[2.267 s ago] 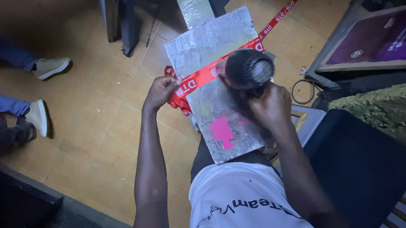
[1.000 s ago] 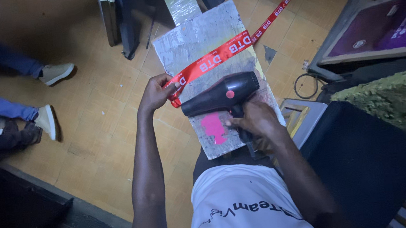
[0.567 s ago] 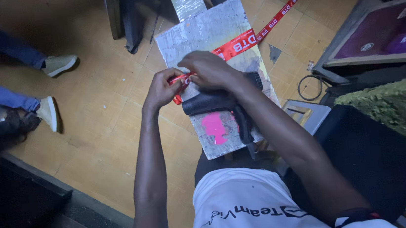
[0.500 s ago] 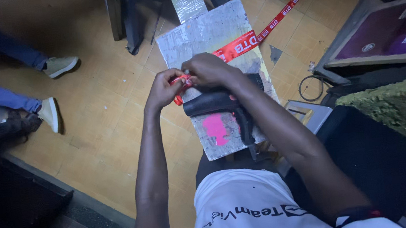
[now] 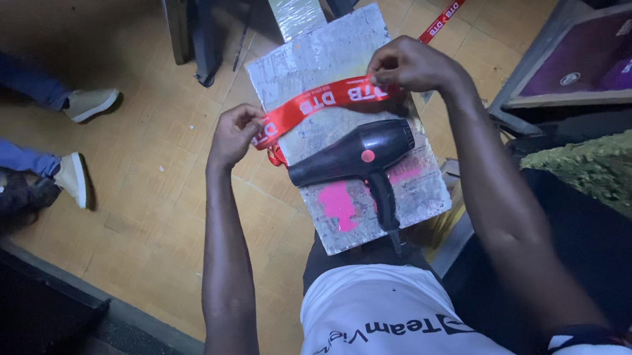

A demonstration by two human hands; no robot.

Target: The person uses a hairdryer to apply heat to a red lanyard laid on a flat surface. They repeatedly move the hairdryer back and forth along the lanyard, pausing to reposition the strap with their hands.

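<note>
Holding left: left hand [image 5: 234,133] fingers pinch red ribbon [image 5: 324,101], centre frame
Middle: black hair dryer [image 5: 357,158] lies loose on grey board [image 5: 335,52]
Right: right hand [image 5: 413,64] fingers pinch ribbon
Risk: dryer may slide off tilted board

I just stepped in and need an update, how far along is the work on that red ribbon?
Done: the black hair dryer lies set down on the grey board. In hand: the left hand and right hand stretch the red ribbon flat across the board. Left: the ribbon's far length trails off the board over the floor.
</note>
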